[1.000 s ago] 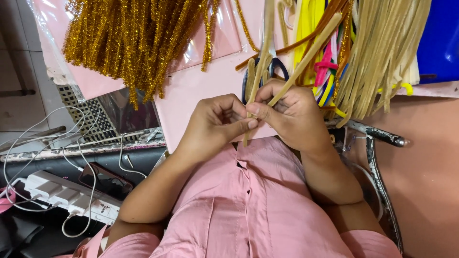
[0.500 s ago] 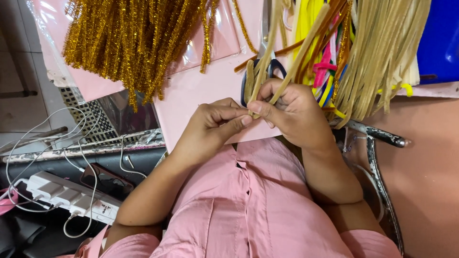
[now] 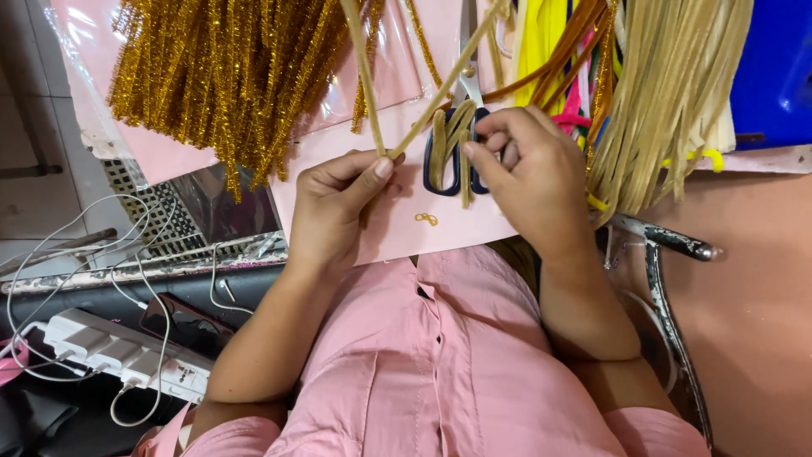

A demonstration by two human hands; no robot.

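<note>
- Two tan pipe cleaners [image 3: 397, 93] rise in a narrow V from the middle of the view, crossing just above the left hand and running up out of the top edge.
- They lie over a pale pink board [image 3: 338, 152] whose near edge rests against the person's pink shirt [image 3: 440, 355], leaving only a narrow strip of bare board between the two hands.
- The left hand [image 3: 334, 211] is closed almost fully, thumb pressed against forefinger, pinching the lower ends of the two tan stems.
- The right hand [image 3: 529, 182] is half curled, fingertips bent inward — it touches the dark blue handles of a pair of scissors [image 3: 452, 156] lying on the board; whether it grips them I cannot tell.
- A tiny gold curl of wire [image 3: 425, 219] sits on the board between the hands, touching neither.
- A thick heap of glittery gold stems [image 3: 228, 76] crowds the upper left; a bundle of beige strips [image 3: 668, 93] crowds the upper right, beside yellow and pink stems [image 3: 554, 59].
- To the left, below the board's edge — white cables and a white power strip [image 3: 110, 360].
- A blue surface [image 3: 774, 72] fills the far right corner.
</note>
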